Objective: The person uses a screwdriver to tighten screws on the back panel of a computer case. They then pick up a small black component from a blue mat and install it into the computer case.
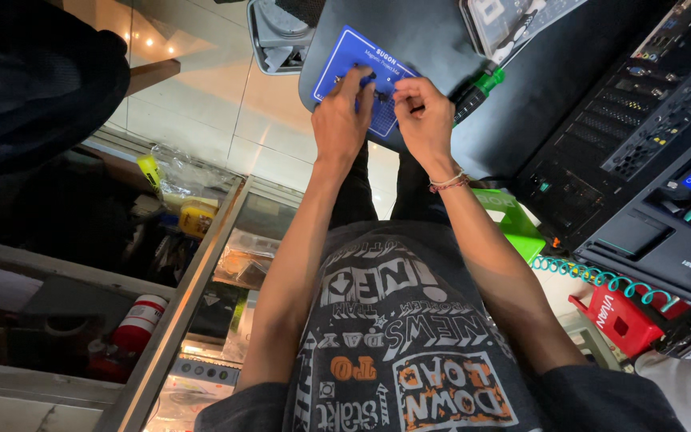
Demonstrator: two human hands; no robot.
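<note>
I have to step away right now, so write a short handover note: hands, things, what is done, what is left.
Left hand: fingertips pinching a small dark part over the blue mat.
Right hand: fingers curled at the same small part on the mat's near edge.
Green-handled screwdriver lies right of the mat on the dark tabletop.
Done: cannot tell.
Left: the small part, too small to identify, sits between both hands.

A blue rectangular mat (361, 76) with a fine white grid and a white border line is seen on the dark grey counter (433, 32). A screwdriver handle (481, 86) is coloured bright green and black. A red-and-white braided thread band (448, 182) is worn on one wrist. A dark grey shirt (409, 336) is printed with white and orange lettering. A coiled teal cable (601, 278) is seen beside a red plastic box (621, 316).
</note>
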